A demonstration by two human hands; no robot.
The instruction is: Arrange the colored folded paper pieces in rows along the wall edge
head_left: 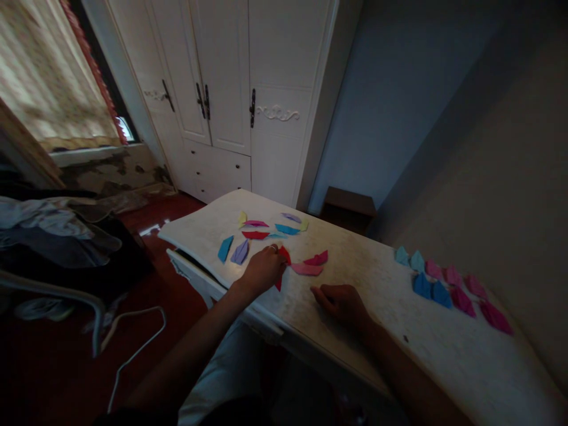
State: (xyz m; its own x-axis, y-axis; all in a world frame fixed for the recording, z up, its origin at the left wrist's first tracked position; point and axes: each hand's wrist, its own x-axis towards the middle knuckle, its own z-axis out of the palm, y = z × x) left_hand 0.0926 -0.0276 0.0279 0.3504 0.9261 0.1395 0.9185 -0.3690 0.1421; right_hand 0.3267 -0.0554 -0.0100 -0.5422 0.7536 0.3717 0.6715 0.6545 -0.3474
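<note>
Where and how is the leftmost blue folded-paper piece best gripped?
Probably pinch the blue folded-paper piece across its narrow middle, coming from above and the picture's left: it lies long and slim on the table, with a lavender folded-paper piece close on its right.

The left hand [265, 269] partly hides a red paper [285, 254], apparently folded.

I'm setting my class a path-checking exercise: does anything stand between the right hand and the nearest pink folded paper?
Nothing visible does; only tabletop shows between the right hand and the nearest pink folded paper.
</note>
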